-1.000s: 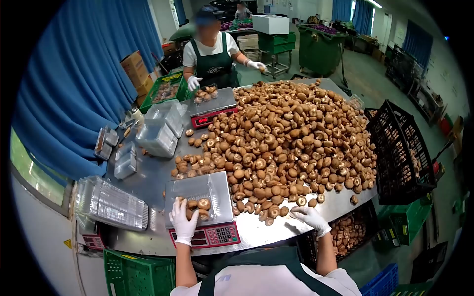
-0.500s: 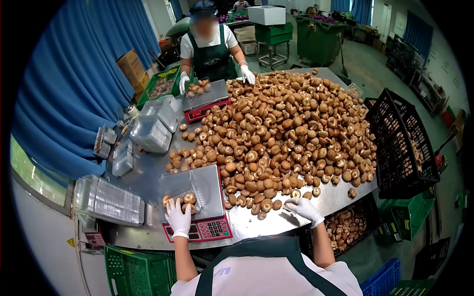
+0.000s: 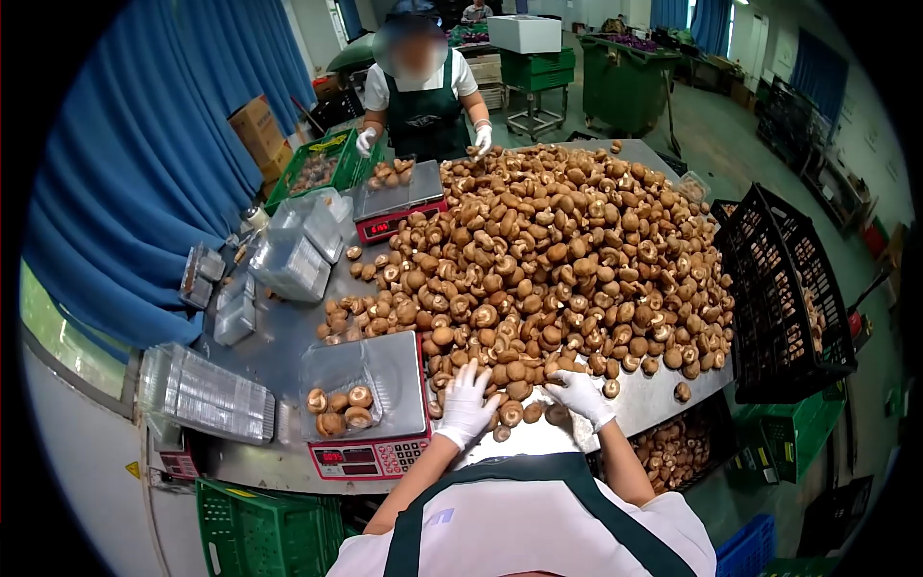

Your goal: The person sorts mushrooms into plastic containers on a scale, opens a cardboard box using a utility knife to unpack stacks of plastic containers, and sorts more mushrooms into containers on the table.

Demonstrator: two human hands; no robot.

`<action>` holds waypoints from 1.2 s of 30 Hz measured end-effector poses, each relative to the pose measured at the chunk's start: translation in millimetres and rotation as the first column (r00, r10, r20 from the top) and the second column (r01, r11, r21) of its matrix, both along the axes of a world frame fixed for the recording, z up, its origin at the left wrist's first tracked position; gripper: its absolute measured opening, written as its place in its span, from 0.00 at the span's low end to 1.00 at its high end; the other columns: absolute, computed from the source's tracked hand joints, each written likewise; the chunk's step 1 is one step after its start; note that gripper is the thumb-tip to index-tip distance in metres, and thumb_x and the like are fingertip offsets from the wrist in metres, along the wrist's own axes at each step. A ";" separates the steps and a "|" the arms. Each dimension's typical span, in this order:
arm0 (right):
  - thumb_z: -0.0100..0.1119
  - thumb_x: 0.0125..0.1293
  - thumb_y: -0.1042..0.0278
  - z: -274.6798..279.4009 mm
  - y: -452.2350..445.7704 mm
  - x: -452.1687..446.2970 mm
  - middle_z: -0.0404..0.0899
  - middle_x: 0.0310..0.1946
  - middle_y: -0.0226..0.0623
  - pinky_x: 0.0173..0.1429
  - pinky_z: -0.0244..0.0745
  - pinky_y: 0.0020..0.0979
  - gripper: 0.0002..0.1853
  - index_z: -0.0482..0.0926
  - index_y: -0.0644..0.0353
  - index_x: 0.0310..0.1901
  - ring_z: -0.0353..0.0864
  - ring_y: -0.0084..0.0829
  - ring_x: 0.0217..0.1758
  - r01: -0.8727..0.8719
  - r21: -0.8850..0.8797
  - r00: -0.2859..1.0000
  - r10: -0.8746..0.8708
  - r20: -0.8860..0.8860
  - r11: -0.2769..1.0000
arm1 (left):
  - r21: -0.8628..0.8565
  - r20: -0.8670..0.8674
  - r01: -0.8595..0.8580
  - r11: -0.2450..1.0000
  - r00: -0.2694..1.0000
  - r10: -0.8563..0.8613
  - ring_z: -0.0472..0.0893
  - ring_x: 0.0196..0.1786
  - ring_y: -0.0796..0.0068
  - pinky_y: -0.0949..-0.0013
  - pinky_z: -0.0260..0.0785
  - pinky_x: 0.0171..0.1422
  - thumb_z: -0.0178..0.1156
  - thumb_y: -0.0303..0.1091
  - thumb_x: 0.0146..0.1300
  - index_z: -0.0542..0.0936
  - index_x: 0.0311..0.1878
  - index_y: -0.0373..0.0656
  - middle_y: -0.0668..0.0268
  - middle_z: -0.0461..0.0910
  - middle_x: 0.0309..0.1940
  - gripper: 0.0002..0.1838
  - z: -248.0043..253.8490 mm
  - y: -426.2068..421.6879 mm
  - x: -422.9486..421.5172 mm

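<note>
At the near edge of a large heap of brown shiitake mushrooms point(image 3: 548, 250), my gloved left hand point(image 3: 467, 406) lies with its fingers spread against the mushrooms. My gloved right hand point(image 3: 583, 398) reaches in from the other side, its fingers stretched out over the edge of the heap; its fingertips are partly hard to make out. Several loose mushrooms point(image 3: 511, 413) sit between the two hands. Left of my left hand stands a red digital scale point(image 3: 396, 456) with a grey plate. On it rests a clear plastic tray point(image 3: 370, 370) with several mushrooms point(image 3: 330, 424) in it.
Stacked clear trays point(image 3: 216, 394) and more trays point(image 3: 293, 260) stand on the left of the metal table point(image 3: 288, 460). Across it, a gloved co-worker point(image 3: 420, 106) stands behind a second scale point(image 3: 399, 200). A black crate point(image 3: 769, 288) leans at the right; a green crate point(image 3: 264, 524) is below left.
My left hand has moved right, off the tray on the scale, to the heap's edge. My right hand has shifted slightly up and left onto the mushrooms. The co-worker's hands have lifted.
</note>
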State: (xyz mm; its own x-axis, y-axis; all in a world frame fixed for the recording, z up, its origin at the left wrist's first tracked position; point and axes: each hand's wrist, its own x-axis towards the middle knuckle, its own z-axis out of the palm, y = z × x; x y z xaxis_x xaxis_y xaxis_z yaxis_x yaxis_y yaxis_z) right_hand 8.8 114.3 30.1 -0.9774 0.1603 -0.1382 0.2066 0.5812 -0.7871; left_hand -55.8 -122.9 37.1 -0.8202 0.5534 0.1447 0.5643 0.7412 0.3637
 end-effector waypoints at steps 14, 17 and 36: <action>0.61 0.58 0.62 -14.8 22.7 4.5 0.80 0.38 0.50 0.47 0.74 0.33 0.16 0.78 0.63 0.45 0.81 0.43 0.42 0.120 -0.029 0.990 -0.122 -0.074 0.992 | 0.124 0.012 -0.086 0.989 0.996 0.085 0.62 0.64 0.50 0.54 0.54 0.66 0.60 0.40 0.53 0.70 0.59 0.47 0.52 0.56 0.67 0.27 -32.6 -6.8 5.0; 0.62 0.56 0.61 -13.9 25.9 0.4 0.80 0.38 0.50 0.46 0.75 0.33 0.16 0.79 0.62 0.43 0.81 0.44 0.42 0.160 -0.017 0.980 -0.160 -0.119 0.987 | 0.147 0.038 -0.145 0.978 0.989 0.141 0.64 0.62 0.50 0.55 0.56 0.65 0.60 0.38 0.54 0.70 0.59 0.46 0.51 0.58 0.66 0.27 -30.9 -10.5 2.0; 0.52 0.60 0.63 -18.4 -37.5 -79.0 0.72 0.54 0.48 0.53 0.72 0.38 0.22 0.70 0.57 0.57 0.75 0.47 0.50 -0.070 0.033 0.986 0.074 -0.149 0.997 | 0.265 0.079 -0.269 0.926 0.963 0.257 0.71 0.55 0.56 0.61 0.64 0.59 0.65 0.36 0.50 0.67 0.62 0.44 0.56 0.70 0.55 0.34 -19.9 -5.5 -22.1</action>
